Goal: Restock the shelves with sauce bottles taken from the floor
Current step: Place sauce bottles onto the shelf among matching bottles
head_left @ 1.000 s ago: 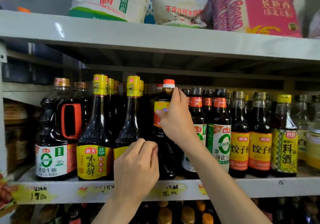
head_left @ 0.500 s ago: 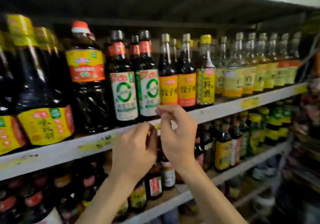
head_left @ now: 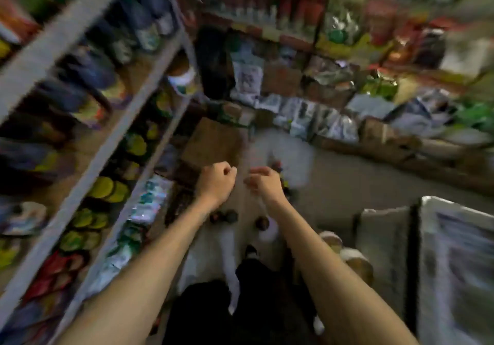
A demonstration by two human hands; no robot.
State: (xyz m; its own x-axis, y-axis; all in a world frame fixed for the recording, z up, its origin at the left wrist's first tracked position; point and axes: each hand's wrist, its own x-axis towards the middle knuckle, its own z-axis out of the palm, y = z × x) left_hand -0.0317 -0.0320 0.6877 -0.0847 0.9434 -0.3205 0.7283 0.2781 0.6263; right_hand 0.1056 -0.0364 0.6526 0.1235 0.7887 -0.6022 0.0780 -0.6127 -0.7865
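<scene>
Grey metal shelves (head_left: 88, 163) run diagonally down the left side of the frame. They're packed with bottles, including a bunch of yellow-capped ones (head_left: 107, 188) at middle left. The whole shot is motion-blurred, so no labels are readable.

Both hands are out in the centre of the frame, side by side and not touching. The left hand (head_left: 216, 181) is balled into a fist with nothing in it. The right hand (head_left: 263, 183) has its fingers curled in too, and I can't spot anything in it either.

The sauce bottles (head_left: 226, 216) are on the floor (head_left: 347, 184) just below the hands in the frame. All you see is dark round caps from above, next to something white that's too blurry to call. There's a brown cardboard box (head_left: 213, 144) just above the hands and pale sacks (head_left: 385, 243) at lower right.
</scene>
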